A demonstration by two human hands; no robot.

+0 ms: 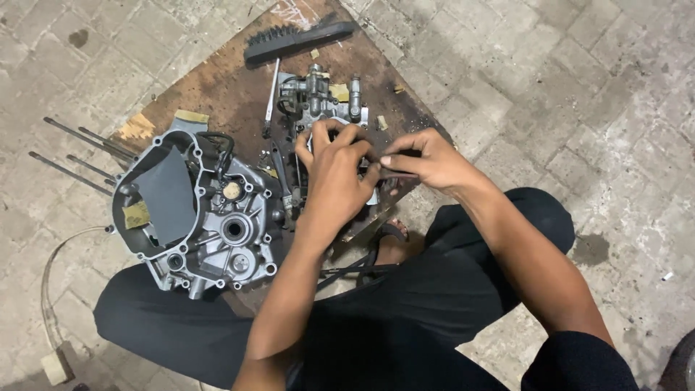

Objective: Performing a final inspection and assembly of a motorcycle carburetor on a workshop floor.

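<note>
My left hand [334, 174] curls over a small grey metal engine part [323, 98] on a worn wooden board [217, 80], gripping its near end. Beside it, my right hand [423, 158] pinches a thin dark tool [397, 174] that points left toward the left hand's fingers. The part's near side is hidden under my hands. A large grey engine crankcase half [199, 217] lies on the board to the left, with long studs [76, 156] sticking out to the left.
A black brush [297, 38] lies at the board's far edge, a slim metal tool [271, 98] below it. Paving stones surround the board. My legs in dark trousers and a sandalled foot [394, 242] are near. A thin cable [51, 282] loops at left.
</note>
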